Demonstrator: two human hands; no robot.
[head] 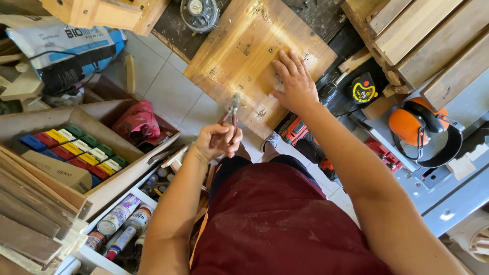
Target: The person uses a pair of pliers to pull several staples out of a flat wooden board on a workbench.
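A worn wooden board point(239, 56) with small holes and metal bits lies tilted on the workbench ahead of me. My right hand point(294, 84) presses flat on its right part, fingers spread. My left hand point(216, 141) is closed around the handles of a pair of pliers point(233, 108), whose jaws point up at the board's near edge. My dark red apron fills the lower middle.
A yellow tape measure point(363, 89) and a red-black drill point(300, 133) lie right of the board. Orange ear defenders point(420, 127) rest on a grey machine top. Left, a wooden box holds coloured plastic cases point(76, 147); spray cans point(122, 224) lie below. Wooden planks point(428, 35) are stacked at top right.
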